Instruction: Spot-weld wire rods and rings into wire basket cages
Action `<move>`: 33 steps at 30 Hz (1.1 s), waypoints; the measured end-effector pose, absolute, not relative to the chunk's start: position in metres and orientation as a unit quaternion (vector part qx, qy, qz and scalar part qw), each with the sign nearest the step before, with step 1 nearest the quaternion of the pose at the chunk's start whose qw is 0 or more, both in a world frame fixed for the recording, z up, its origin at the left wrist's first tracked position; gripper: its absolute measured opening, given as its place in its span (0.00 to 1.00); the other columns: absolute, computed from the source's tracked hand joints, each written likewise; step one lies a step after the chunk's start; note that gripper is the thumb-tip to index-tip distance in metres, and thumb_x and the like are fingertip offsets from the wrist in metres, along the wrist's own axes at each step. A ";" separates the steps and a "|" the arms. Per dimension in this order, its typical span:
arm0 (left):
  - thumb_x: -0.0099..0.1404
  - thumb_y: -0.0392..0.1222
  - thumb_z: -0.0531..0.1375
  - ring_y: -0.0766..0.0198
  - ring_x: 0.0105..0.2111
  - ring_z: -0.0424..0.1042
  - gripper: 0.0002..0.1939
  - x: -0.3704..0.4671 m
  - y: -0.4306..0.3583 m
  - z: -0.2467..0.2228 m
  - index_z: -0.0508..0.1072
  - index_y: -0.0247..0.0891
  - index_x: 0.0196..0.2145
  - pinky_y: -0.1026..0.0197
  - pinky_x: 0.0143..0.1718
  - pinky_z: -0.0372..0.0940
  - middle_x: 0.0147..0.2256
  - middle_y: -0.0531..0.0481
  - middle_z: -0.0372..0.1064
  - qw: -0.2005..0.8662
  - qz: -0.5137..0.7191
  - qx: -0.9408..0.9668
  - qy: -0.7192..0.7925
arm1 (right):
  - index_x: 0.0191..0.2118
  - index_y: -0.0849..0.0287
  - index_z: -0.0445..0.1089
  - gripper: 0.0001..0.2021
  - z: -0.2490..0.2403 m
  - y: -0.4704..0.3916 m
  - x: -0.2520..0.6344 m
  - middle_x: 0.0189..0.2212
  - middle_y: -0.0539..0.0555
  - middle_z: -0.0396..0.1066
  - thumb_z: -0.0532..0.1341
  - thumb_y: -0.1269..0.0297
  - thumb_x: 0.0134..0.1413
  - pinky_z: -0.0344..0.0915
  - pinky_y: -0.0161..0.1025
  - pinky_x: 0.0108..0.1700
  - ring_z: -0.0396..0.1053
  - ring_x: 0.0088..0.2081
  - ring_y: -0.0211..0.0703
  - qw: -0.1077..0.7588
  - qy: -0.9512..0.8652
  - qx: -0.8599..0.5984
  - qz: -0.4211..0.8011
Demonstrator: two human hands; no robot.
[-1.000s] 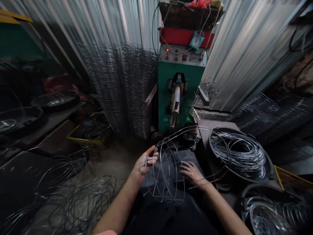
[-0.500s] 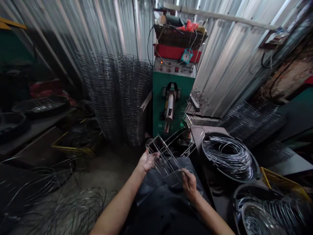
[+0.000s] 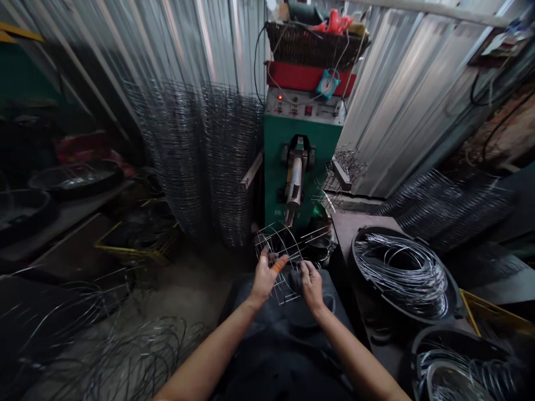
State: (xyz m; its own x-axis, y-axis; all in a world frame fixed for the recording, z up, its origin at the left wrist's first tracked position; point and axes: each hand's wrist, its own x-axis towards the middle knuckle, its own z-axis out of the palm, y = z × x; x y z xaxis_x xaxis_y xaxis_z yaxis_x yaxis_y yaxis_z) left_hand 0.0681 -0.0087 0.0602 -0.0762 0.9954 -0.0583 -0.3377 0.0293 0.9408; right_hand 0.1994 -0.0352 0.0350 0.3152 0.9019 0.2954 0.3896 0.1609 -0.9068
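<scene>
Both hands hold a small wire cage frame (image 3: 284, 253) out in front of the lap, just below the green welding machine (image 3: 298, 161) — prob. kept there so the frame's joints sit close under the machine's electrode arm (image 3: 293, 181). Frame is off any surface, carried only by the hands, tilted w/ its rings toward the machine.

Left hand (image 3: 265, 275): palm facing in, fingers curled around the near-left wires, an orange cot on one fingertip. Clenched on the frame. Right hand (image 3: 311, 281): back of hand to the camera, fingers pinched over the wires on the frame's right side, also gripping it. Forearms come up from the bottom edge and converge, wrists nearly straight, elbows in — a two-point grip that would keep a springy frame from twisting.

Around: black tub of coiled wire rings (image 3: 403, 273) close on the right, w/in easy reach; a second tub (image 3: 460, 367) lower right. Tall stacks of wire mesh (image 3: 200, 161) lean on the corrugated wall behind left. Loose wire hoops (image 3: 137, 356) lie on the floor at left. Dark cloth over the lap (image 3: 284, 340) under the hands.
</scene>
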 end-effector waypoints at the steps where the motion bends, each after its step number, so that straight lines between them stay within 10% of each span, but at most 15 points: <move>1: 0.46 0.42 0.68 0.66 0.31 0.68 0.32 0.073 -0.004 0.059 0.62 0.39 0.48 0.64 0.35 0.63 0.29 0.53 0.65 0.577 0.579 0.374 0.438 | 0.31 0.58 0.66 0.16 0.034 -0.032 0.196 0.26 0.52 0.68 0.49 0.53 0.57 0.64 0.36 0.33 0.65 0.29 0.42 0.539 -0.535 -0.603 0.244; 8: 0.44 0.47 0.68 0.75 0.16 0.56 0.35 0.081 0.022 0.051 0.58 0.41 0.48 0.68 0.14 0.56 0.24 0.62 0.55 0.637 0.567 0.320 0.413 | 0.36 0.59 0.68 0.16 0.039 -0.009 0.216 0.29 0.54 0.71 0.49 0.55 0.58 0.64 0.37 0.35 0.67 0.31 0.43 0.490 -0.593 -0.588 0.249; 20: 0.40 0.42 0.70 0.79 0.13 0.50 0.36 0.065 0.041 0.050 0.61 0.41 0.47 0.70 0.11 0.48 0.21 0.65 0.49 0.663 0.569 0.280 0.399 | 0.42 0.58 0.70 0.16 0.087 0.081 0.297 0.42 0.61 0.67 0.56 0.53 0.54 0.60 0.49 0.48 0.63 0.46 0.53 0.377 -0.732 -0.567 -0.002; 26: 0.39 0.41 0.70 0.79 0.13 0.49 0.36 0.061 0.051 0.048 0.61 0.40 0.47 0.70 0.11 0.47 0.20 0.66 0.49 0.666 0.577 0.263 0.393 | 0.34 0.58 0.72 0.11 0.089 0.112 0.292 0.31 0.52 0.72 0.59 0.56 0.51 0.63 0.38 0.36 0.69 0.34 0.44 0.217 -0.810 -0.509 0.193; 33: 0.40 0.41 0.70 0.79 0.14 0.48 0.32 0.066 0.065 0.045 0.62 0.38 0.42 0.71 0.13 0.48 0.19 0.65 0.50 0.664 0.574 0.227 0.421 | 0.30 0.58 0.70 0.10 0.084 0.102 0.282 0.27 0.49 0.70 0.59 0.57 0.53 0.59 0.34 0.32 0.67 0.30 0.39 0.273 -0.799 -0.484 0.231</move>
State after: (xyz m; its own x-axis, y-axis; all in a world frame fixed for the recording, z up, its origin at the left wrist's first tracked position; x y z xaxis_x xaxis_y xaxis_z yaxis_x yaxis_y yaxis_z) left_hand 0.0663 0.0646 0.0451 -0.0138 0.9545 -0.2978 -0.5718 0.2368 0.7855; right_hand 0.2815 0.1024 0.0841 -0.3824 0.8992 0.2126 0.6464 0.4247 -0.6338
